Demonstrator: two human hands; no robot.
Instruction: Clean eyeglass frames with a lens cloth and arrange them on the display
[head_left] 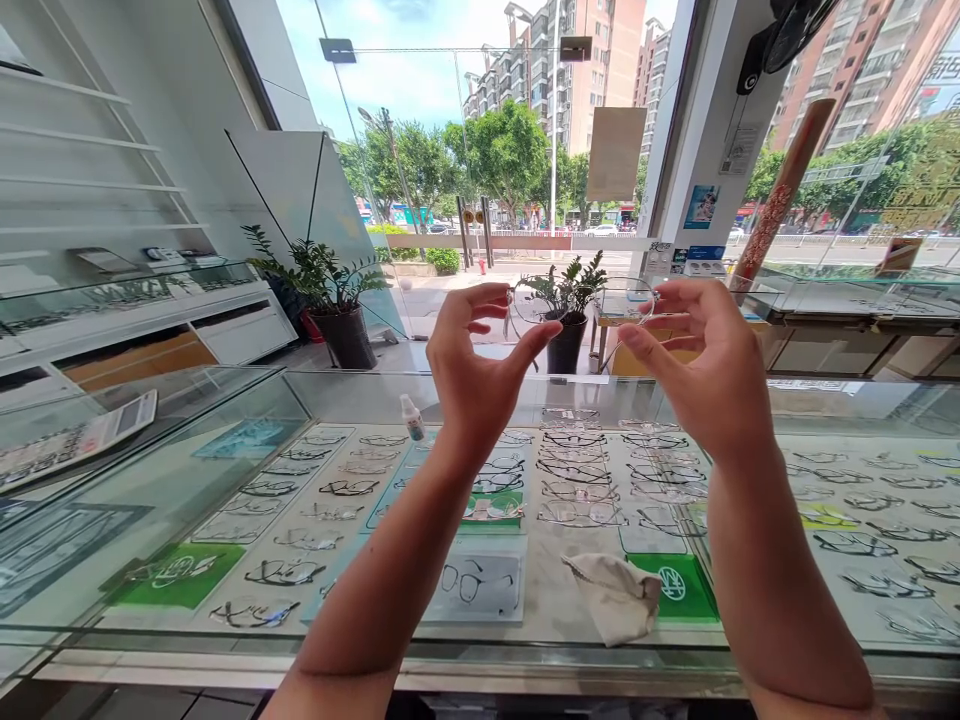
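Observation:
Both hands hold up a pair of thin-rimmed eyeglasses (517,318) above the glass counter, with the window behind. My left hand (480,355) grips the left side of the frame near the hinge, its thumb stretched toward the lens. My right hand (701,360) pinches the other side near its hinge, thumb below. The lenses are clear, so the plant and street show through them. A temple arm hangs down by each hand. Below, a crumpled beige cloth (615,595) lies on the counter top, and a small white spray bottle (412,417) stands behind my left forearm.
A glass display counter (300,400) spans the view, with rows of eyeglasses (574,465) inside. On its left lies a calculator (82,435). Potted plants (345,335) stand on the floor beyond, before a large window. A cabinet (832,340) stands at the right.

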